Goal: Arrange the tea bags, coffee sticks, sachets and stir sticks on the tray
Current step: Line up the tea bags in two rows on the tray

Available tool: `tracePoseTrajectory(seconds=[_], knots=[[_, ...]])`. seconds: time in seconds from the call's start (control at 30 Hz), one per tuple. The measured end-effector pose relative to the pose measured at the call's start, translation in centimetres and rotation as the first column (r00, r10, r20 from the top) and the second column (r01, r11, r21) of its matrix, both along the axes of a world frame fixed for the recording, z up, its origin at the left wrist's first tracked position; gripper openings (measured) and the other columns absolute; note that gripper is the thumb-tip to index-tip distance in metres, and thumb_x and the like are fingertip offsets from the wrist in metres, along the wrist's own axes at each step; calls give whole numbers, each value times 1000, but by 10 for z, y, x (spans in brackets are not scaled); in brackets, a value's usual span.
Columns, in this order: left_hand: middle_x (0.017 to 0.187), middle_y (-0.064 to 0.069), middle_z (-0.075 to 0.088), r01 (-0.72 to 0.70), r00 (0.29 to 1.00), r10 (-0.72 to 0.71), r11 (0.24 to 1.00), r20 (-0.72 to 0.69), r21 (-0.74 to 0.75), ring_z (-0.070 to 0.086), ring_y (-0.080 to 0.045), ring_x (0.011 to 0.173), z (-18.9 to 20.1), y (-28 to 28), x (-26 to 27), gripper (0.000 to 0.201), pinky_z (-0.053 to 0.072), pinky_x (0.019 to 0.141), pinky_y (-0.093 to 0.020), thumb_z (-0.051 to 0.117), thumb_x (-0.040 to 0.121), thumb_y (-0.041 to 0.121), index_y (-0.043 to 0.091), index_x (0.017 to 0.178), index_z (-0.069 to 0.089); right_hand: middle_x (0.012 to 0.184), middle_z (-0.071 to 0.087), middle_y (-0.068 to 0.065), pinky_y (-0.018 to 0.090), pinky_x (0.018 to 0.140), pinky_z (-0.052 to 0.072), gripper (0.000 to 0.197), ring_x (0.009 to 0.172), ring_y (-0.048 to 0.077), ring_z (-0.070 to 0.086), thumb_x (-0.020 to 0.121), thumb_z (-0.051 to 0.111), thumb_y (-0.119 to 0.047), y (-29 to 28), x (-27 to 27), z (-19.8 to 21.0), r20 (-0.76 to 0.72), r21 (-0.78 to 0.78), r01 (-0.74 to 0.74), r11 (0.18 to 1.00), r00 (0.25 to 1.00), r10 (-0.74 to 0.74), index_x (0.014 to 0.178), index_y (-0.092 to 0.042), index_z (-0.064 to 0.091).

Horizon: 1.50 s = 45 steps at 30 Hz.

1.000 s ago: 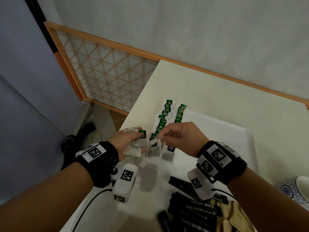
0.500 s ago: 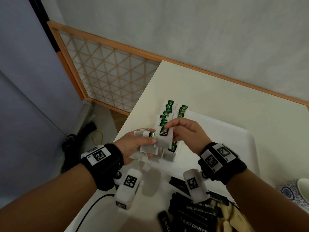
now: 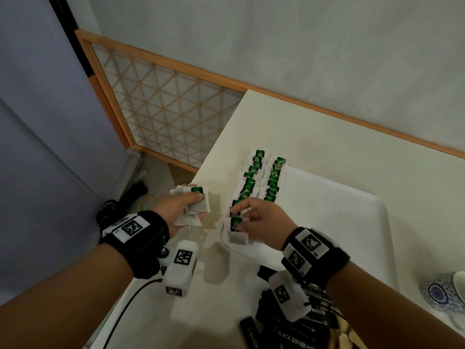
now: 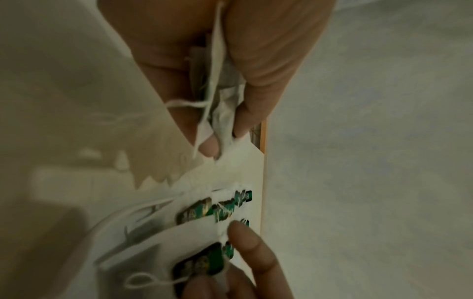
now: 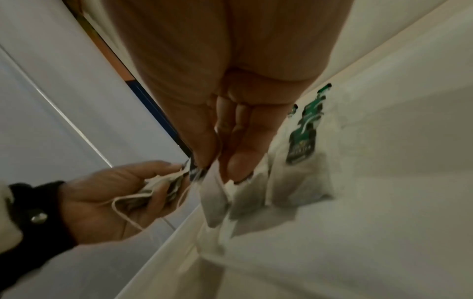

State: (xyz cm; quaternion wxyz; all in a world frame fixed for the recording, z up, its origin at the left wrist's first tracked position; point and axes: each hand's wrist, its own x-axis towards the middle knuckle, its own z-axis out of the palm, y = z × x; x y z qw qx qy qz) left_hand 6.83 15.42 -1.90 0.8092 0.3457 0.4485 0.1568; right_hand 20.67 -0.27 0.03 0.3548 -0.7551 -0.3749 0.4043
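The left hand (image 3: 180, 210) grips a small bundle of tea bags (image 3: 195, 205) — thumb over a green tag, strings trailing from the palm — just off the left edge of the white tray (image 3: 352, 222), above the cream desk (image 3: 327, 137). The right hand (image 3: 261, 222) rests its fingertips on the nearest tea bag (image 3: 236, 224) at the near end of the rows, pinching it between thumb and forefinger. Two rows of green-tagged tea bags (image 3: 259, 182) lie overlapping along the tray's left side, running away towards the far edge. Black coffee sticks (image 3: 294, 333) are heaped on the desk at the near side, under the right wrist. A blue-patterned cup (image 3: 442, 293) stands at the right — partly cut off by the frame.
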Motion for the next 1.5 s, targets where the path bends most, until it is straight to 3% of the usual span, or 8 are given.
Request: tracePoseTrajectory(seconds=[0.23, 0.33, 0.5, 0.67, 1.07, 1.23, 1.33, 1.5], knots=[[85, -9, 61, 14, 1000, -14, 1000, -6, 10, 62, -18, 73, 1, 0, 2, 15, 55, 47, -28, 56, 89, -4, 11, 90, 57, 92, 54, -11, 19, 75, 46, 24, 81, 6, 54, 85, 66, -21, 9, 4, -13, 400, -58, -42, 997, 914, 62, 107, -28, 61], [84, -9, 61, 31, 999, -31, 1000, 11, 2, 62, -17, 71, -1, 0, 3, 17, 55, 46, -28, 54, 90, -4, 12, 88, 55, 88, 49, -11, 20, 73, 43, 14, 78, 7, 51, 84, 66, -20, 7, 7, -11, 524, -45, -85, 995, 846, 96, 95, -27, 61], [87, -10, 61, 54, 998, -53, 998, 29, -14, 64, -17, 71, -2, -3, 7, 17, 54, 48, -28, 55, 89, -5, 12, 90, 56, 97, 55, -9, 25, 82, 48, 15, 90, 10, 55, 86, 57, -20, 5, -8, -10, 530, -234, -374, 897, 725, 440, 97, -25, 66], [86, -10, 61, 60, 998, -60, 998, 17, -7, 62, -18, 73, 0, -7, 9, 17, 56, 49, -29, 55, 89, -5, 11, 94, 57, 103, 59, -6, 29, 83, 49, 17, 94, 14, 56, 87, 56, -21, 10, -13, -16, 542, -262, -368, 892, 709, 452, 101, -26, 62], [89, -15, 62, 147, 989, -147, 989, 6, -31, 62, -27, 78, 6, -16, 15, 30, 58, 50, -34, 39, 88, -11, 9, 93, 61, 87, 58, -9, 25, 72, 45, 12, 81, 12, 57, 89, 58, -28, 12, -4, -9, 513, -150, -255, 955, 806, 296, 98, -24, 65], [102, -21, 66, 263, 957, -255, 964, 140, -42, 68, -31, 83, 5, -21, 16, 30, 58, 58, -38, 53, 85, -13, 5, 107, 61, 71, 58, -15, 18, 63, 46, 18, 64, 2, 56, 94, 53, -34, 5, 7, 5, 288, 109, 134, 985, 944, -160, 102, -22, 64], [93, -16, 66, 344, 924, -335, 939, 182, -20, 67, -27, 82, 7, -28, 21, 24, 55, 55, -33, 60, 80, -10, 7, 97, 64, 79, 60, -9, 28, 72, 53, 29, 75, 11, 61, 89, 60, -40, 6, 11, 4, 192, 31, 165, 986, 967, -168, 113, -25, 63], [87, -14, 66, 332, 940, -332, 943, 83, 14, 65, -25, 74, 0, -33, 26, 13, 53, 54, -31, 65, 83, -2, 5, 94, 64, 72, 67, 4, 27, 60, 58, 11, 53, 11, 59, 85, 69, -18, -3, 17, 4, 8, -21, 240, 970, 971, -240, 94, -13, 72]])
